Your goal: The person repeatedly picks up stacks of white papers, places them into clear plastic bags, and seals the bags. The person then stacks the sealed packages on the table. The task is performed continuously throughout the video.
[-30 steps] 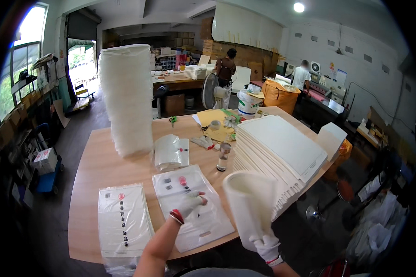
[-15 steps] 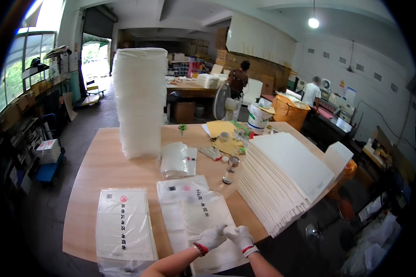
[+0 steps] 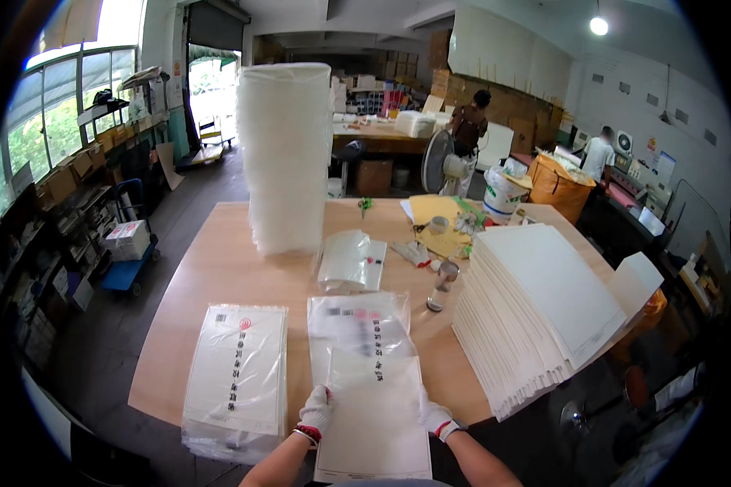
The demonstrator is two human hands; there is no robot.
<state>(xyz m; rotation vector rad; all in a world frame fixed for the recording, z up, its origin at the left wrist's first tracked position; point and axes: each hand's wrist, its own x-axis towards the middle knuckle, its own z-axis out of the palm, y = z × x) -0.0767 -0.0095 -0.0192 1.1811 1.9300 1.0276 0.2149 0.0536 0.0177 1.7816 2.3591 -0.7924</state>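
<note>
A white sheet [image 3: 374, 418] is now lying flat between the hands; a second ago the right hand was lifting it off the big stack [image 3: 544, 312]. It is sliding into the clear bag [image 3: 361, 329] just ahead. The left hand [image 3: 317, 410] and right hand [image 3: 434, 418] are curling around its side edges, fingers pinching it on the bench [image 3: 219, 268].

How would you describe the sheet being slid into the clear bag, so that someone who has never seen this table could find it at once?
Start at the wooden table and go to its near edge, between the two gloved hands: left hand, right hand. The white sheet lies there, its far end inside a clear printed bag. Unlike the bagged stack to its left and the slanting white pile to its right, it is single and half-bagged.
</note>
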